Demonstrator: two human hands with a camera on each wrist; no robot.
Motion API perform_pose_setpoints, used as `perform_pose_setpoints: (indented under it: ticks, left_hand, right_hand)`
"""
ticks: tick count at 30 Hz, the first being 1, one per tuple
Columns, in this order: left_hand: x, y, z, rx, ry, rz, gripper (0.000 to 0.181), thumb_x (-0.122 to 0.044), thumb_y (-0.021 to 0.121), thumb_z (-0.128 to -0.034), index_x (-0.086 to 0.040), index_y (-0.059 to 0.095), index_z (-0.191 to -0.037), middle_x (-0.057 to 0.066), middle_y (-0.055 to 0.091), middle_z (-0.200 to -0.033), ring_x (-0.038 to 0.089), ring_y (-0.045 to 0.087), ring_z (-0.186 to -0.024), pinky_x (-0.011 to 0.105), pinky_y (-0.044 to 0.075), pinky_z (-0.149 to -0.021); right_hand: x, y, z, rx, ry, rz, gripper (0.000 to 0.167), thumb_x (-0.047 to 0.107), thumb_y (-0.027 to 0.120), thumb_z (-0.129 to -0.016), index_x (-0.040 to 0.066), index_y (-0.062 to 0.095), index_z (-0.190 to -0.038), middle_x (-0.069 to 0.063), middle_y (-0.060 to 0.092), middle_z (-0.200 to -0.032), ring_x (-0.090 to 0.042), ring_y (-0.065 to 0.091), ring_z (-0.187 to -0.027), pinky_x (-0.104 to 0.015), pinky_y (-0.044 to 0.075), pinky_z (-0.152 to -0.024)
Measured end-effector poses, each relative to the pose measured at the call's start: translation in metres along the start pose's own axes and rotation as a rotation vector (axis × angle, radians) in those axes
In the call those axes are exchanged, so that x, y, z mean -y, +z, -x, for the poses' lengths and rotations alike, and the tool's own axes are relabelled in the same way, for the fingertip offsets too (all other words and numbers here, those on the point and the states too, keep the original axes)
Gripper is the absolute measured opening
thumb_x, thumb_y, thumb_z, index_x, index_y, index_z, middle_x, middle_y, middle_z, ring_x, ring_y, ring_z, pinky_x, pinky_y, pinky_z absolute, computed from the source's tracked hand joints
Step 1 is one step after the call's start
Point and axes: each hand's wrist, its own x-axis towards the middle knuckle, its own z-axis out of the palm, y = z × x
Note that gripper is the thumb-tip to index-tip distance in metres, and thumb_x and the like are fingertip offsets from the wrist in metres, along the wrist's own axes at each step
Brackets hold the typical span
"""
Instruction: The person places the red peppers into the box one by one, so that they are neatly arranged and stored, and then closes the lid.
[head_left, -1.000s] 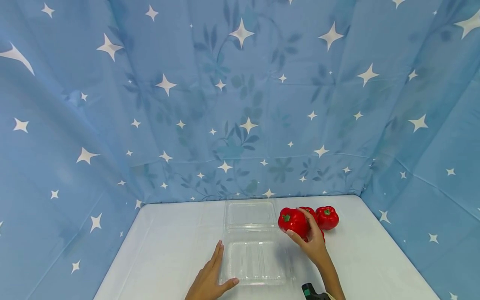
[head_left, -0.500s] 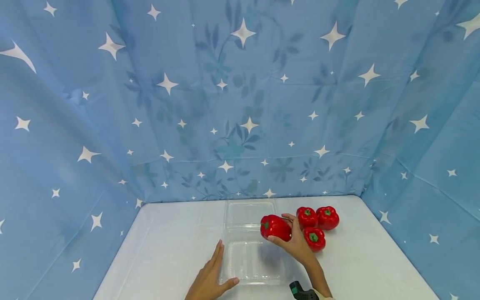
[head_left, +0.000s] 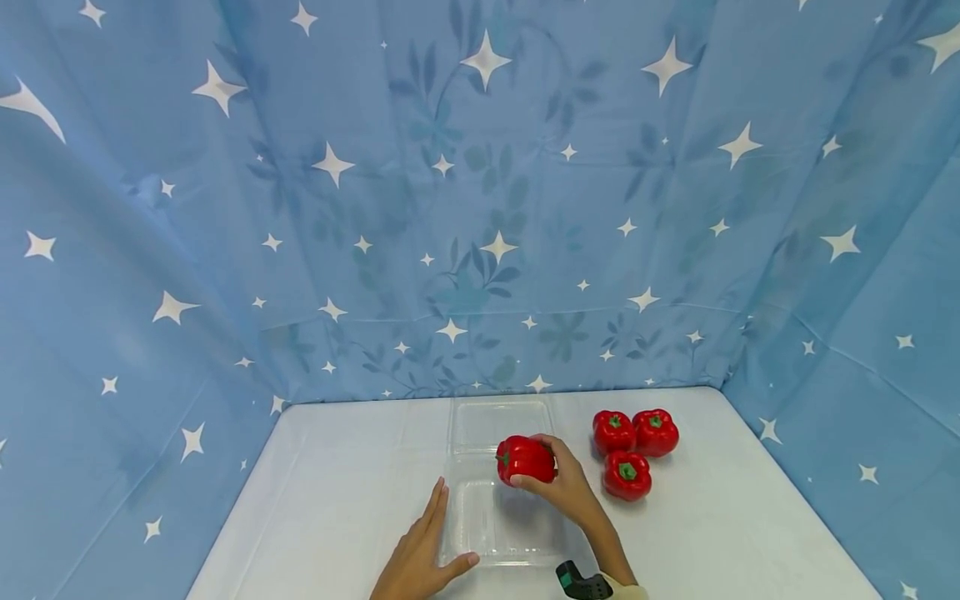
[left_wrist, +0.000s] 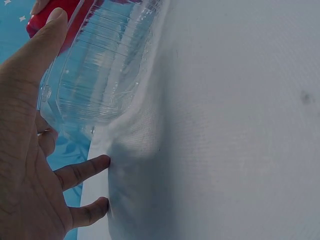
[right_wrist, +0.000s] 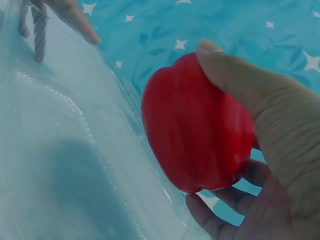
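Note:
My right hand (head_left: 564,490) holds a red bell pepper (head_left: 523,461) above the clear plastic clamshell box (head_left: 480,533), thumb on one side and fingers on the other. In the right wrist view, the thumb lies along the glossy pepper (right_wrist: 195,125), with the fingers of the hand (right_wrist: 285,120) bent below it. My left hand (head_left: 420,552) rests at the box's left side, its fingers extended and thumb spread along the front. The left wrist view has that hand (left_wrist: 27,135) beside the clear wall of the box (left_wrist: 100,70). The lid (head_left: 501,427) lies opened out toward the back.
Three more red peppers stand in a cluster right of the box: a front one (head_left: 627,476), a back left one (head_left: 613,432) and a back right one (head_left: 655,433). A white cloth covers the table (head_left: 337,475). Blue starry curtains (head_left: 405,208) surround it.
My right hand has carried the pepper left, from the cluster to above the box, uncovering the front and back left peppers. My left hand has stayed in place.

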Motion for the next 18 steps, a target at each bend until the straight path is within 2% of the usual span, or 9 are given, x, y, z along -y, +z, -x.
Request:
perform_pose_setpoints:
  ticks: [4,9,18]
  left_hand:
    - [0.001,0.001,-0.001,-0.007,0.009,-0.007,0.111,-0.072,0.060,-0.0802,-0.015,0.005,-0.159,0.012,0.019,-0.163,0.048,0.047,-0.131,0.070,0.047,-0.089]
    - [0.000,0.002,-0.001,-0.004,-0.003,-0.015,0.111,-0.073,0.059,-0.0794,-0.017,0.005,-0.159,0.011,0.020,-0.163,0.048,0.048,-0.130,0.072,0.047,-0.088]
    - [0.002,0.003,0.000,-0.032,0.027,-0.011,0.109,-0.070,0.061,-0.0798,-0.018,0.007,-0.159,0.010,0.021,-0.163,0.049,0.050,-0.128,0.070,0.048,-0.088]
  right_hand:
    - [0.002,0.010,0.000,0.037,-0.020,0.022,0.080,0.040,0.084,-0.073,0.006,0.049,-0.136,-0.015,0.058,-0.132,-0.033,0.056,-0.118,-0.046,0.059,-0.087]
    - [0.000,0.025,0.000,0.075,0.001,0.036,0.084,0.042,0.085,-0.071,0.004,0.047,-0.137,-0.018,0.057,-0.134,-0.035,0.057,-0.118,-0.048,0.057,-0.089]
    - [-0.005,0.047,0.005,0.079,-0.039,0.133,0.081,0.042,0.085,-0.071,0.001,0.049,-0.131,-0.019,0.058,-0.126,-0.035,0.058,-0.112,-0.052,0.057,-0.087]
